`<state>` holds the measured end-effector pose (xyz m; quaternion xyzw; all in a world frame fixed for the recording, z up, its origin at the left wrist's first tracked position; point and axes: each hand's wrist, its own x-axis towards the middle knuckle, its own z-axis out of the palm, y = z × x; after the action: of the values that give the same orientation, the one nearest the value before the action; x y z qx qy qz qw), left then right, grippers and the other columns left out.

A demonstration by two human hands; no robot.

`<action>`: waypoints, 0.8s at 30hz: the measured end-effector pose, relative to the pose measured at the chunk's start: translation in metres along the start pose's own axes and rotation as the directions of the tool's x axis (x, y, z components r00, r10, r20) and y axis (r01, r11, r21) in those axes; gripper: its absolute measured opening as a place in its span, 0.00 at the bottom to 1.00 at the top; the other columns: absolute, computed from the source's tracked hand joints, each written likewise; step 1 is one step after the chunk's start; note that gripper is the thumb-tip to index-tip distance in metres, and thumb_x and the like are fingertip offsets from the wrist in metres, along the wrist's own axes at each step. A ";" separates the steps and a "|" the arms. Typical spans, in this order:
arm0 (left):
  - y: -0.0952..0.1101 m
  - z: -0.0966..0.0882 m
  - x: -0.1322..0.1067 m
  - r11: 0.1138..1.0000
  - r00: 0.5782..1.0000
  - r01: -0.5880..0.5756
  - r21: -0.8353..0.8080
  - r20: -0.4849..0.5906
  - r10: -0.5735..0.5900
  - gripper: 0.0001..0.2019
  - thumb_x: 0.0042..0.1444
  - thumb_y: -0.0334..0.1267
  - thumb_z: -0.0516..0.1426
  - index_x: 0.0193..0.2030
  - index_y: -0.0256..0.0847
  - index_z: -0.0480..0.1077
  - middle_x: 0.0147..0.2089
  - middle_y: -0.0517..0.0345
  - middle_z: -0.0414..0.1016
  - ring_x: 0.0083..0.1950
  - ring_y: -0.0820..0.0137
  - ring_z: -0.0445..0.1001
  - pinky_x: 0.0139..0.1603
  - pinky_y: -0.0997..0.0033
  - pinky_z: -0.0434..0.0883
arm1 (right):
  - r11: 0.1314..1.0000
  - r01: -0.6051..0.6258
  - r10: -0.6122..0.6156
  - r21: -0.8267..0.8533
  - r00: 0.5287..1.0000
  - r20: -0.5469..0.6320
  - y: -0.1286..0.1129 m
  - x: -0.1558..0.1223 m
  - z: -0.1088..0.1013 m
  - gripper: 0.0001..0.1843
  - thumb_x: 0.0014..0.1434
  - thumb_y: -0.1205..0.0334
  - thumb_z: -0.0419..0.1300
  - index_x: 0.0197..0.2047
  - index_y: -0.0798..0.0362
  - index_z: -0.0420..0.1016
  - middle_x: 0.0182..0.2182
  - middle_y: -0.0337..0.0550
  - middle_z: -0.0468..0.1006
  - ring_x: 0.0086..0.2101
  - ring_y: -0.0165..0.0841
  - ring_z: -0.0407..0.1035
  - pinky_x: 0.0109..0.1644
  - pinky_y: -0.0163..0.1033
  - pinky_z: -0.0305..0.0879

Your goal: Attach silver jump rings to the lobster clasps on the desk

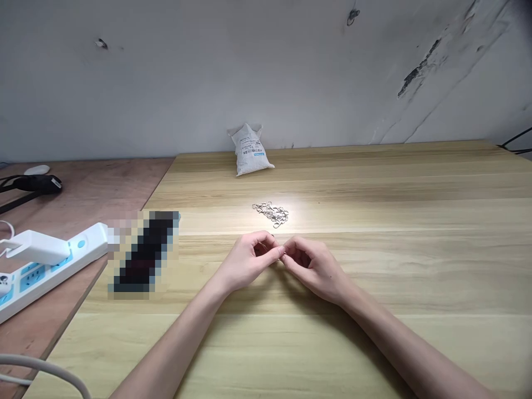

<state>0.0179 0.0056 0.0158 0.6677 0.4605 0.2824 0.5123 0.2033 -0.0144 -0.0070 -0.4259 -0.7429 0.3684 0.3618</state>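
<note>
My left hand (252, 256) and my right hand (311, 265) meet fingertip to fingertip over the middle of the wooden table (394, 266). Both are closed in a pinch, thumb against fingers. Whatever lies between the fingertips is too small and too covered to name. Just beyond my hands is a loose heap of small silvery metal loops (272, 213), lying flat on the wood. Some look like clasps or rings, but I cannot tell which.
A white printed packet (250, 152) stands at the back near the wall. To the left are a blurred dark rectangle (145, 252), a white power strip (93, 239) with plugs in it and a grey cable (50, 367). Black cords (31, 185) lie on the reddish side table (103, 183).
</note>
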 end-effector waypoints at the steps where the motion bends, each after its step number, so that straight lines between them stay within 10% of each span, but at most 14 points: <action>1: 0.000 0.000 0.000 1.000 1.000 -0.002 0.000 -0.003 0.002 0.12 0.58 0.45 0.59 0.31 0.37 0.71 0.29 0.60 0.71 0.29 0.75 0.65 0.31 0.75 0.63 | 1.000 0.002 -0.002 -0.001 1.000 0.000 0.000 0.000 0.000 0.08 0.62 0.64 0.55 0.31 0.54 0.67 0.22 0.34 0.64 0.23 0.25 0.56 0.26 0.32 0.52; 24: 0.005 0.001 -0.001 0.997 1.000 -0.007 0.076 -0.022 0.008 0.12 0.58 0.44 0.58 0.30 0.37 0.70 0.28 0.60 0.71 0.29 0.75 0.65 0.31 0.75 0.63 | 0.999 -0.017 0.019 -0.035 0.999 0.043 0.000 0.000 0.000 0.07 0.62 0.64 0.55 0.30 0.53 0.66 0.23 0.35 0.65 0.23 0.26 0.57 0.26 0.32 0.53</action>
<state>0.0198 0.0045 0.0200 0.6852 0.4742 0.2740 0.4803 0.2035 -0.0144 -0.0066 -0.4308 -0.7531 0.3676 0.3350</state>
